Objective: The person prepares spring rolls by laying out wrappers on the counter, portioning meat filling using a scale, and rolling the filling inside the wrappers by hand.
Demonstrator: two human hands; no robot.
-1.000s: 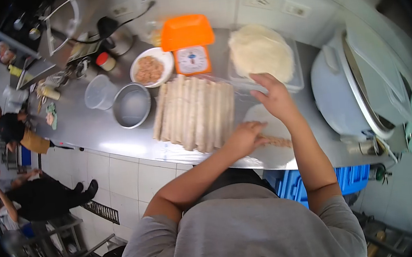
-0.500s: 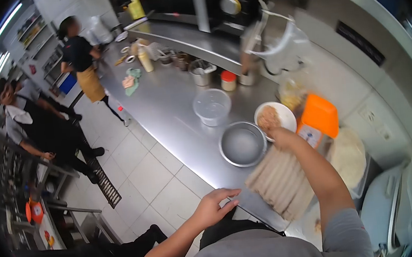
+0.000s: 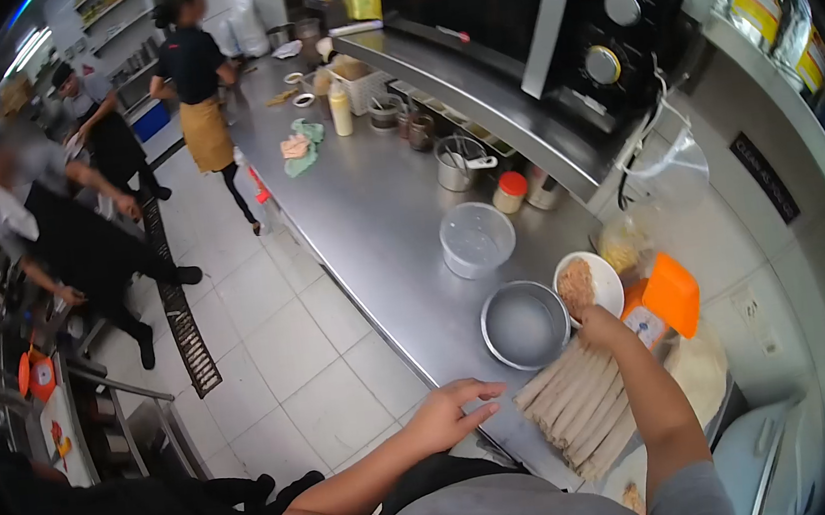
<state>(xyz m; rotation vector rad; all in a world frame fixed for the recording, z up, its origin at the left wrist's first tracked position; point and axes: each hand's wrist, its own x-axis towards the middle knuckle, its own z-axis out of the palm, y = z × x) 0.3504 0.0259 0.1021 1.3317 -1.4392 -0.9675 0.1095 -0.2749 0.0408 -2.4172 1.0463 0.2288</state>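
Note:
My right hand [image 3: 601,324] reaches over the near rim of a white bowl [image 3: 609,287], beside a pinkish minced filling [image 3: 575,287]. Its fingers are mostly hidden behind the back of the hand. My left hand [image 3: 457,412] hovers by the counter's front edge, empty, fingers stretched out and apart. Between the two arms lie several long, pale uncooked rolls [image 3: 579,406], side by side. A metal bowl [image 3: 526,324] with greyish contents stands left of the white bowl. Thin round wrappers [image 3: 696,373] are stacked to the right. Near my body a bit of filling [image 3: 633,498] rests on a pale sheet.
An orange kitchen scale [image 3: 671,296] stands by the wall. Farther along the steel counter [image 3: 379,221] are a clear plastic tub [image 3: 477,239], a red-lidded jar [image 3: 509,191] and a metal pot [image 3: 461,164]. A shelf with a microwave overhangs the counter. Several people stand at the left.
The camera view has shifted, so the counter and bowls appear farther right. My right hand stays at the white bowl, and my left hand keeps its outstretched pose. People at the left have moved slightly.

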